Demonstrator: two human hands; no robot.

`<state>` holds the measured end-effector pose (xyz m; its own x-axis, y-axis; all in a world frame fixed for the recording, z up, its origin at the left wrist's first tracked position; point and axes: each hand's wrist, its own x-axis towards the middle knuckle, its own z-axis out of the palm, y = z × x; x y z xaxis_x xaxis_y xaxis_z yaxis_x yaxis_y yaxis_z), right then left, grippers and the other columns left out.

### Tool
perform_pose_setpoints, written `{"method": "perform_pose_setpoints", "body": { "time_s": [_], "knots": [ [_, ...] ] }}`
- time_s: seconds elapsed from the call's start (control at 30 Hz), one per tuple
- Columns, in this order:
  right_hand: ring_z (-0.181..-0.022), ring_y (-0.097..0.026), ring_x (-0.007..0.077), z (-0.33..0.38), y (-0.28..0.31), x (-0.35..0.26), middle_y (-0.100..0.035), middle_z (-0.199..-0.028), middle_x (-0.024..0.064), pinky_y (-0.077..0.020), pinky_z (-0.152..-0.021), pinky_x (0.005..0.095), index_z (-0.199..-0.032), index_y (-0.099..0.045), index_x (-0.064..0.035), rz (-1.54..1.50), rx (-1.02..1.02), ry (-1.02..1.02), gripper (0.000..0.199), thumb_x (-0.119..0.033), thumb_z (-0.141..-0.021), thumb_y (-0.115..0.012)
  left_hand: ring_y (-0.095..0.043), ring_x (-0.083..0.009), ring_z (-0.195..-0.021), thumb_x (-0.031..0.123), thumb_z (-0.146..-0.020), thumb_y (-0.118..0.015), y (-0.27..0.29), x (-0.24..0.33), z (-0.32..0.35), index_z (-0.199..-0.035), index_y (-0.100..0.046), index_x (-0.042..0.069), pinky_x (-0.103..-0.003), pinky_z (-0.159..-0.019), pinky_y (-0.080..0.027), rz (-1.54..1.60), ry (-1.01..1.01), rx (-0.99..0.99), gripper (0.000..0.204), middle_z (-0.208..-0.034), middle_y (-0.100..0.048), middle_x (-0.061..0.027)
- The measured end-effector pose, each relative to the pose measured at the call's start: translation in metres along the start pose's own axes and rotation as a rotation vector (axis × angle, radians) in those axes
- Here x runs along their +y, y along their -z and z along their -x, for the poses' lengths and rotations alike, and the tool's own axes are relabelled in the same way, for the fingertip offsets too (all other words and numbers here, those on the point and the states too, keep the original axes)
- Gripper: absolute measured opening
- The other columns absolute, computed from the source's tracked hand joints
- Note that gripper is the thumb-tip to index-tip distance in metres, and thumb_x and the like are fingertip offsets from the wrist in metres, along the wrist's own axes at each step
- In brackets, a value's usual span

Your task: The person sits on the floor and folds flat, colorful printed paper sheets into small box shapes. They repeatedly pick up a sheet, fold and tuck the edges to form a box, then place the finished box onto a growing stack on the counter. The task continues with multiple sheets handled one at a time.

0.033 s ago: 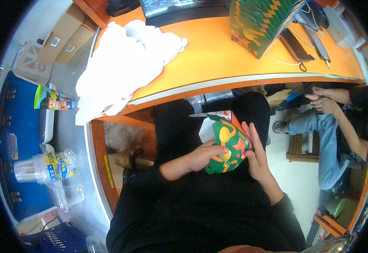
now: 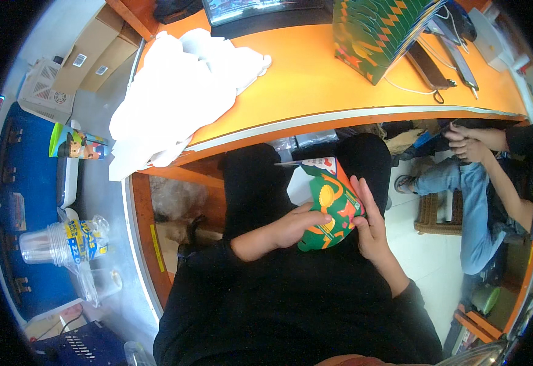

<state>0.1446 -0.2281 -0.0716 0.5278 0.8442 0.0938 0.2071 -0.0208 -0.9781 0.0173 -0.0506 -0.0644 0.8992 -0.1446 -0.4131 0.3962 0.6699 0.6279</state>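
Observation:
A green paper food carton [image 2: 329, 204] with yellow, orange and pink print is held over my lap, its white inside facing left and its flaps pointing away from me. My left hand [image 2: 289, 229] grips the carton's near left part, thumb on the printed face and the other fingers hidden beneath. Along the right side lies my right hand [image 2: 371, 227], its fingers stretched against the carton's edge and its thumb bent close to the printed panel. Between them the two hands hold the carton. On the orange table ahead stands a stack of similar green cartons [image 2: 379, 43], folded flat.
A white plastic bag [image 2: 175, 91] covers the left of the orange table [image 2: 303, 73]. Phones, cables and a screen [image 2: 260, 9] lie farther back. Clear plastic cups [image 2: 50, 244] and a printed cup [image 2: 77, 143] are at left. Another person's hands [image 2: 468, 143] show at right.

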Motion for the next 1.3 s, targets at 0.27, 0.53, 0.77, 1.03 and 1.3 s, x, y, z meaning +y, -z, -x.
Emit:
{"method": "perform_pose_setpoints", "body": {
  "time_s": [0.27, 0.53, 0.77, 1.03, 1.3],
  "knots": [
    [-0.137, -0.043, 0.0315, 0.0, -0.008, 0.009, -0.042, -0.15, 0.018, -0.0308, -0.113, 0.0388, -0.145, -0.042, -0.0004, -0.023, 0.062, -0.031, 0.049, -0.026, -0.103, -0.042, -0.061, -0.0294, -0.116, 0.02, -0.095, -0.052, 0.002, 0.008, -0.002, -0.139, -0.041, -0.004, -0.041, -0.1, -0.049, -0.003, 0.043, 0.075, 0.051, -0.131, -0.057, -0.0191],
    [-0.138, -0.043, 0.0289, -0.001, -0.012, 0.014, -0.044, -0.15, 0.0147, -0.0241, -0.116, 0.042, -0.143, -0.046, -0.0049, 0.119, 0.065, -0.031, 0.047, -0.031, -0.105, -0.037, -0.061, -0.0304, -0.116, 0.022, -0.094, -0.052, -0.003, 0.004, 0.001, -0.138, -0.043, -0.004, -0.042, -0.101, -0.048, 0.112, 0.019, 0.086, 0.052, -0.13, -0.058, -0.0203],
    [-0.133, -0.049, 0.0284, -0.002, -0.014, 0.016, -0.051, -0.144, 0.0165, -0.0229, -0.116, 0.0459, -0.141, -0.048, -0.0039, -0.21, 0.063, -0.026, 0.049, -0.035, -0.106, -0.036, -0.062, -0.0306, -0.114, 0.022, -0.094, -0.051, 0.008, 0.006, 0.002, -0.137, -0.043, -0.003, -0.043, -0.099, -0.05, 0.231, -0.027, 0.083, 0.051, -0.129, -0.059, -0.0206],
    [-0.137, -0.044, 0.0282, -0.007, -0.008, 0.016, -0.058, -0.137, 0.0135, -0.02, -0.116, 0.0461, -0.138, -0.051, -0.005, -0.023, 0.135, -0.053, 0.05, -0.038, -0.105, -0.036, -0.064, -0.0261, -0.111, 0.019, -0.093, -0.061, 0.0, 0.031, 0.0, -0.136, -0.046, -0.002, -0.038, -0.097, -0.051, -0.035, -0.008, 0.134, 0.05, -0.123, -0.063, -0.0156],
    [-0.142, -0.034, 0.0368, -0.02, 0.008, -0.004, -0.047, -0.148, 0.0118, -0.0217, -0.116, 0.0469, -0.144, -0.045, -0.0077, 0.247, 0.096, 0.038, 0.056, -0.033, -0.096, -0.056, -0.05, -0.0194, -0.125, 0.013, -0.095, -0.06, 0.009, 0.04, 0.006, -0.148, -0.029, 0.002, -0.034, -0.104, -0.042, -0.36, -0.019, -0.059, 0.063, -0.137, -0.052, -0.0109]
  ]
}}
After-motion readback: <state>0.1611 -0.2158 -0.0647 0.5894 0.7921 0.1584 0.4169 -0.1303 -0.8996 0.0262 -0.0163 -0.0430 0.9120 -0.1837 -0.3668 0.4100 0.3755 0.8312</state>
